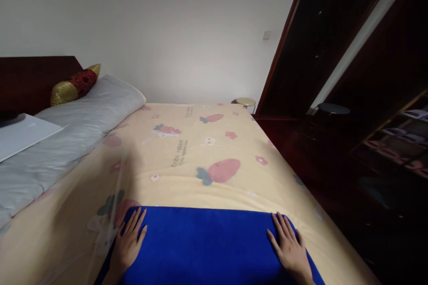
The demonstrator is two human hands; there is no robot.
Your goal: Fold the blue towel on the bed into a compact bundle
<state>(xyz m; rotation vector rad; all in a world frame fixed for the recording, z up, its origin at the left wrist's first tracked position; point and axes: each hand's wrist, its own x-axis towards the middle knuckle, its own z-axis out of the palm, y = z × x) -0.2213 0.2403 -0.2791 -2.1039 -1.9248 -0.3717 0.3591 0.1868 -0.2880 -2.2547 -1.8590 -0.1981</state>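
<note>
Basically, head view: blue cloth (207, 245) lay spread flat at the near end of the bed, on top of the yellow printed sheet (200, 151), far edge straight across. The left hand (129, 242) was open, palm down, fingers spread, pressing the cloth's far left corner w/ fingertips reaching its edge. The right hand (290, 247) was likewise open & flat on the far right corner. Hands were well apart, cloth smooth btwn them. Sheer netting (110, 205) draped just beside the left hand. Further left: grey quilt (76, 124) w/ a white board (23, 136) on it, gold-red bolster (75, 85) against the dark headboard (33, 78). Dark wardrobe (334, 53) stood to the right, small round stool (245, 102) past the bed's far corner.
</note>
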